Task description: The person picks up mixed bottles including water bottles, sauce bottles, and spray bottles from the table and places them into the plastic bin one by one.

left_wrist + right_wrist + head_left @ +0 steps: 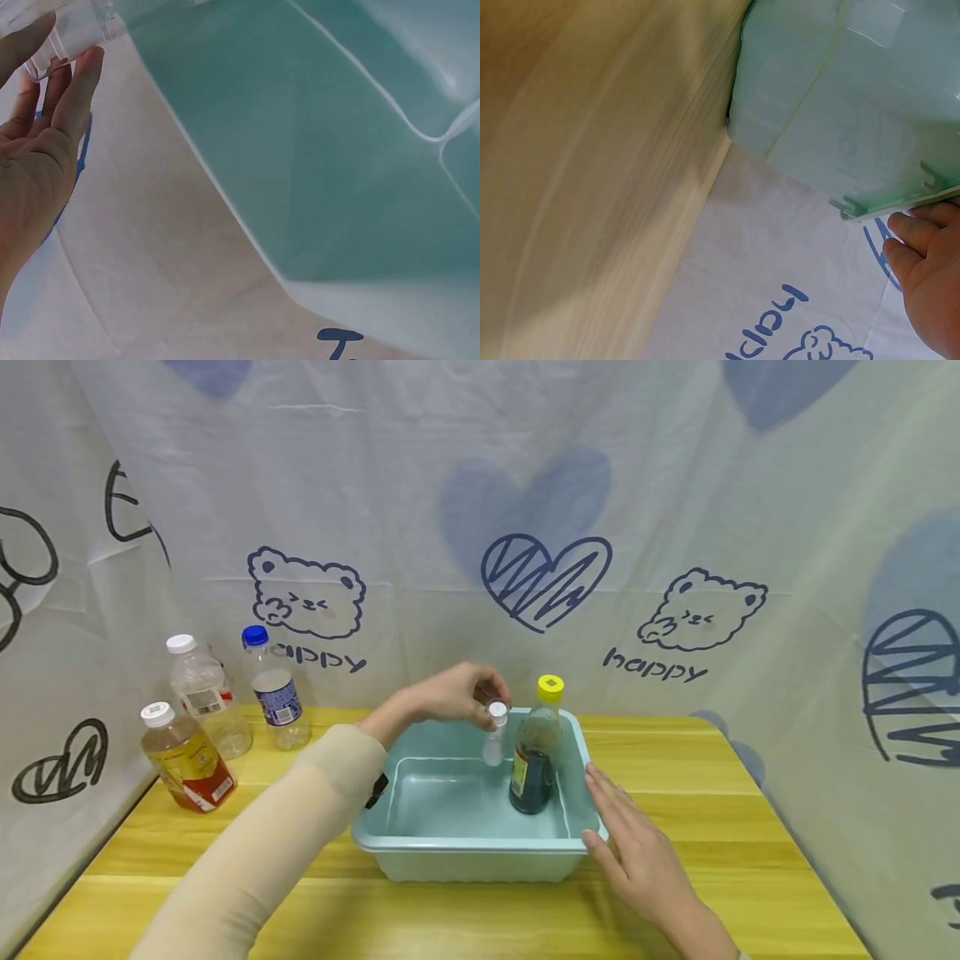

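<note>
My left hand [461, 693] reaches over the back of a pale green plastic basin [480, 843], thumb and fingers pinching the top of a small clear bottle [493, 748]. The bottle hangs upright inside the basin's back wall; in the left wrist view only part of its clear plastic [79, 34] shows between the fingers. Just right of it a soy sauce bottle [532, 777] with a yellow cap, part full of dark liquid, stands in the basin. With fingers straight, my right hand [637, 852] rests against the basin's right rim, as the right wrist view also shows.
On the table's left side stand a bottle of amber drink [189, 760], a clear bottle with a white cap [210, 697] and a clear bottle with a blue cap [277, 693]. A printed cloth [420, 635] hangs behind the wooden table [675, 777].
</note>
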`<state>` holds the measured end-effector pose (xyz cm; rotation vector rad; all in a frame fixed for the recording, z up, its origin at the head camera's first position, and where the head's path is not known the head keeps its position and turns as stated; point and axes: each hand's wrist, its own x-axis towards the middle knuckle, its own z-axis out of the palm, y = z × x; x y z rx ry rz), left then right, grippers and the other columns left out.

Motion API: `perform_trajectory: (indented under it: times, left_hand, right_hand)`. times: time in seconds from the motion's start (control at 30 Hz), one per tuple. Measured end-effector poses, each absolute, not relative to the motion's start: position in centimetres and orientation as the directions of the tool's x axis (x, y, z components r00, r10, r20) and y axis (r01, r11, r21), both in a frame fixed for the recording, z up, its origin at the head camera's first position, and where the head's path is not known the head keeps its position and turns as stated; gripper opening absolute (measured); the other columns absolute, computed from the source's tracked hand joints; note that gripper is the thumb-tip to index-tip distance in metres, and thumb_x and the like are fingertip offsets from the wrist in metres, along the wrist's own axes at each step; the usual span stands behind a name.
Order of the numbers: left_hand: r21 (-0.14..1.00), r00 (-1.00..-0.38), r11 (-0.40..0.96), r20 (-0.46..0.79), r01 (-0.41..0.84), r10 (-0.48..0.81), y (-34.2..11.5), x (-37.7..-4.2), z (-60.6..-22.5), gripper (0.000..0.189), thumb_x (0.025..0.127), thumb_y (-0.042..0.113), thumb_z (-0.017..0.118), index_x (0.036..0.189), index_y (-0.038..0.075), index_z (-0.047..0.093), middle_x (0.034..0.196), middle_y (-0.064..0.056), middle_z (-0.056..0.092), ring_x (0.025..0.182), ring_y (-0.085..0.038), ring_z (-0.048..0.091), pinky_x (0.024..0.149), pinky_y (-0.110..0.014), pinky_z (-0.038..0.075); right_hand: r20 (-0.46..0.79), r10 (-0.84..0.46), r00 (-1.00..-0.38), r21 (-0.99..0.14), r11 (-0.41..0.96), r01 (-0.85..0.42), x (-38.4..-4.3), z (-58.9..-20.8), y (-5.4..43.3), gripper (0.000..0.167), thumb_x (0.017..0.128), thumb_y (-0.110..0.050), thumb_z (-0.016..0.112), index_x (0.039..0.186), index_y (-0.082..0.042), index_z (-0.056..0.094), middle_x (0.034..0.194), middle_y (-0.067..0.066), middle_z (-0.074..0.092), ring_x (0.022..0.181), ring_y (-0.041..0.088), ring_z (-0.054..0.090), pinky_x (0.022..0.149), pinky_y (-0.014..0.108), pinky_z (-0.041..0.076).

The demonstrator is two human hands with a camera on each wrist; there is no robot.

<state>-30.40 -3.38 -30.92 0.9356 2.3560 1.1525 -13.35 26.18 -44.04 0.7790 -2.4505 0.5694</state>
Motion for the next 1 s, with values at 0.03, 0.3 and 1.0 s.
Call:
perform_trajectory:
  times: [0.03,0.3,1.0]
  left_hand:
    - [0.793,-0.715,0.457,-0.040,0.403,0.698,-3.2,-30.5,-31.0,0.040,0.081,-0.012,0.078,0.117,-0.001,0.065,0.113,-0.013,0.068,0.107,-0.025,0.065,0.096,-0.030,0.057]
    - [0.770,-0.708,0.520,-0.128,0.370,0.694,-2.2,-31.1,-32.5,0.035,0.080,-0.013,0.080,0.110,0.000,0.066,0.109,-0.011,0.067,0.101,-0.023,0.064,0.090,-0.029,0.058]
    - [0.705,-0.666,0.574,-0.193,0.417,0.721,-1.5,-31.5,-35.1,0.034,0.075,-0.021,0.077,0.104,-0.003,0.070,0.106,-0.010,0.073,0.097,-0.019,0.068,0.086,-0.027,0.060]
  right_hand:
    - [0.572,-0.410,-0.710,-0.235,0.748,-0.621,-13.4,-44.1,26.2,0.068,0.100,-0.016,0.064,0.160,-0.003,0.036,0.166,0.013,0.036,0.150,0.029,0.039,0.126,0.020,0.016]
    - [0.570,-0.411,-0.711,-0.230,0.752,-0.618,-13.4,-44.2,26.2,0.068,0.100,-0.017,0.064,0.161,-0.004,0.036,0.166,0.012,0.036,0.150,0.027,0.039,0.126,0.020,0.016]
    - [0.583,-0.414,-0.700,-0.214,0.752,-0.623,-13.4,-44.4,26.1,0.066,0.101,-0.017,0.062,0.160,-0.003,0.036,0.166,0.013,0.037,0.150,0.026,0.039,0.125,0.019,0.016]
